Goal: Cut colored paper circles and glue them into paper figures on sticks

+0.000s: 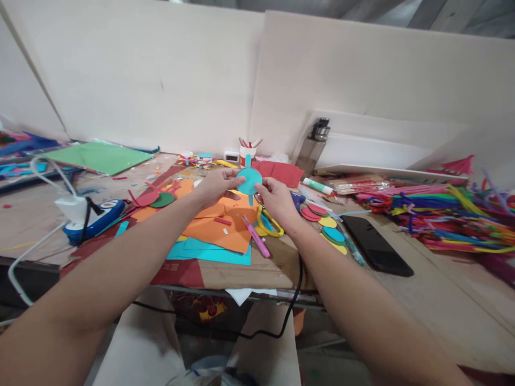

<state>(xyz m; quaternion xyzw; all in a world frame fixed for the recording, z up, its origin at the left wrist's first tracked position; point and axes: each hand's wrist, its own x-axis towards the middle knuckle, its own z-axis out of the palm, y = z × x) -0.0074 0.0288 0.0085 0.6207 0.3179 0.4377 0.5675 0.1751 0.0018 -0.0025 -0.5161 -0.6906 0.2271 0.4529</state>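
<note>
Both hands hold up a light-blue paper disc (248, 182) with a narrow strip sticking out above and below it. On its left edge my left hand (220, 187) pinches it with thumb and fingers. My right hand (276, 197) grips its lower right edge. Below the hands lie yellow-handled scissors (276, 228), a pink marker (256, 237), orange paper sheets (201, 229) and blue paper sheets (217, 254). Several coloured paper discs (328, 221) lie right of my right hand. A red disc and a green disc (163, 200) lie on the left.
A black phone (377, 245) and bundles of pipe cleaners (438, 206) lie on the right. On the left stands a blue-and-white power strip (94, 217) with cables. Behind are a glue stick (317, 186), a bottle (313, 146), a cup of pens (246, 153) and green sheets (100, 156).
</note>
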